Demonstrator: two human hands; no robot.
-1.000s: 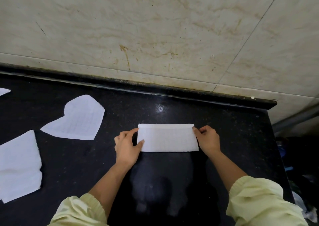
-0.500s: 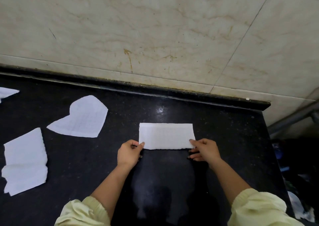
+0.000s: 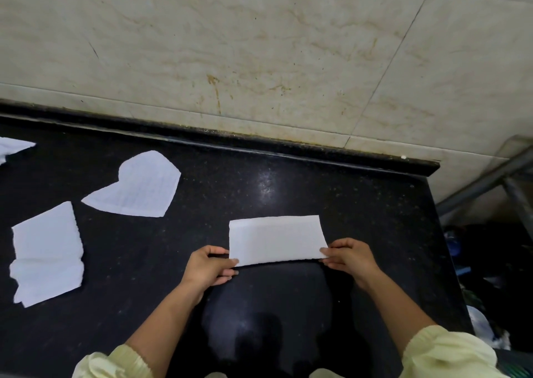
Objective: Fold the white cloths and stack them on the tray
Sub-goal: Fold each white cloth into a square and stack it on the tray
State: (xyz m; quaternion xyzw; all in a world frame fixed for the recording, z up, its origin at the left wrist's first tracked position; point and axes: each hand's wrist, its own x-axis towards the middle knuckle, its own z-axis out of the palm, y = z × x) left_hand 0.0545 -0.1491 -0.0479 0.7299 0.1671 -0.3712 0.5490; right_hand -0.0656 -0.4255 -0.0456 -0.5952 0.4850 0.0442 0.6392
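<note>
A folded white cloth [image 3: 275, 238], a long rectangle, lies on the black counter [image 3: 360, 210] in front of me. My left hand [image 3: 209, 266] pinches its near left corner. At the near right corner, my right hand [image 3: 350, 258] pinches the cloth too, and the near edge is slightly lifted. Three more white cloths lie to the left: a heart-shaped one [image 3: 138, 186], a crumpled rectangular one [image 3: 46, 253], and a corner of another [image 3: 13, 147] at the left frame edge. No tray is in view.
A marbled tile wall [image 3: 259, 46] rises behind the counter's raised back lip [image 3: 288, 147]. The counter ends at the right, where a metal frame [image 3: 490, 178] and dark clutter [image 3: 490, 262] sit below.
Both hands slid from the cloth's side edges down to its near corners and pinched them. The near edge has started to lift.
</note>
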